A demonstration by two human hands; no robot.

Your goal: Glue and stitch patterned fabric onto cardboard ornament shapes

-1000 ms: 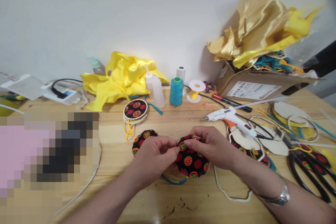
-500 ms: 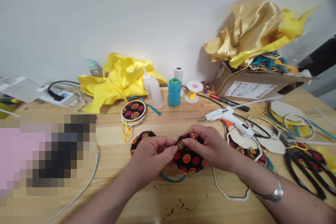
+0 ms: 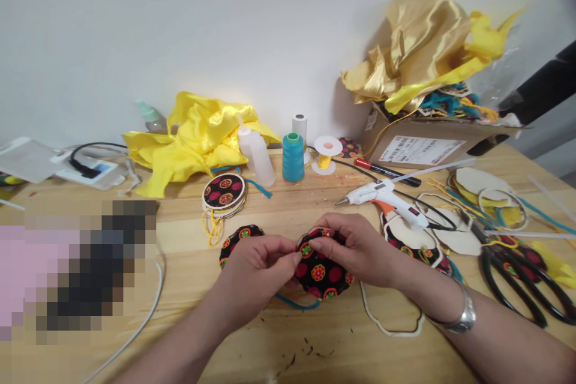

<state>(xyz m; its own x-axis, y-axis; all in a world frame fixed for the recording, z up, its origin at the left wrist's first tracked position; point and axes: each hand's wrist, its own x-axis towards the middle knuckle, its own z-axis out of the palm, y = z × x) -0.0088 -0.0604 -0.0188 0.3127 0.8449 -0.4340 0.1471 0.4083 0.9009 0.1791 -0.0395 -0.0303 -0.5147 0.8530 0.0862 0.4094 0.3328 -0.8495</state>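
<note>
A round black fabric-covered disc (image 3: 321,279) with red dots and orange and green flowers is held between my hands above the table. My right hand (image 3: 364,249) grips its upper right side, thumb on the patterned face and fingers behind. My left hand (image 3: 254,270) is closed at the disc's left edge, thumb and forefinger pinched there; part of that edge is hidden by the fingers. A teal cord (image 3: 299,303) loops out below the disc. Another disc of the same fabric (image 3: 240,237) lies behind my left hand, partly covered by it.
A white glue gun (image 3: 387,198) lies beyond my right hand. Black-handled scissors (image 3: 517,288) and wooden cutouts (image 3: 463,234) lie at right. Behind stand a teal thread cone (image 3: 293,159), a squeeze bottle (image 3: 261,162) and a cardboard box (image 3: 416,141). Yellow satin (image 3: 193,138) is heaped at back left.
The view has shifted slightly, so the background sits a little further left. Both hands keep their hold on the disc, with hardly any visible finger movement.
</note>
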